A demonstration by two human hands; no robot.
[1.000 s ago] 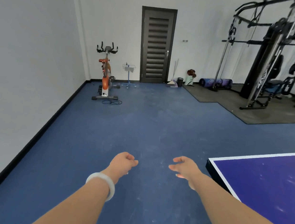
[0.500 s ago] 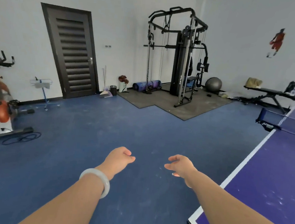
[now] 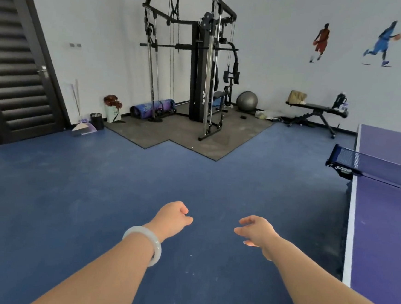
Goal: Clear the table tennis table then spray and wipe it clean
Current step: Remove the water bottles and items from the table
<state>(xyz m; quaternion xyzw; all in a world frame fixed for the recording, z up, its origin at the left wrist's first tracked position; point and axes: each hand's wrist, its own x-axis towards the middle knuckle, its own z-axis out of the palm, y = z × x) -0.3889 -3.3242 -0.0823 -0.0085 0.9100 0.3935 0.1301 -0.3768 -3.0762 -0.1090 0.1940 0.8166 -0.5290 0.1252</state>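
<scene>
The purple table tennis table (image 3: 385, 226) with a white edge line runs along the right side of the view, its dark net (image 3: 371, 165) stretched across it. The part of its top that shows carries nothing. My left hand (image 3: 171, 218), a pale bangle on its wrist, and my right hand (image 3: 255, 230) are both held out over the blue floor, left of the table. Their fingers hang loosely curled and hold nothing. No spray bottle or cloth is in view.
A black multi-gym machine (image 3: 201, 63) stands on a grey mat at the back, with a grey ball (image 3: 246, 101) and rolled mats beside it. A weight bench (image 3: 318, 110) stands by the far wall. A dark door (image 3: 16, 65), a broom and a bin are at left.
The view has swung to the right: the exercise bike has left the frame, the door has slid to the left edge, and the table with its net shows more. Both hands stay held out, holding nothing.
</scene>
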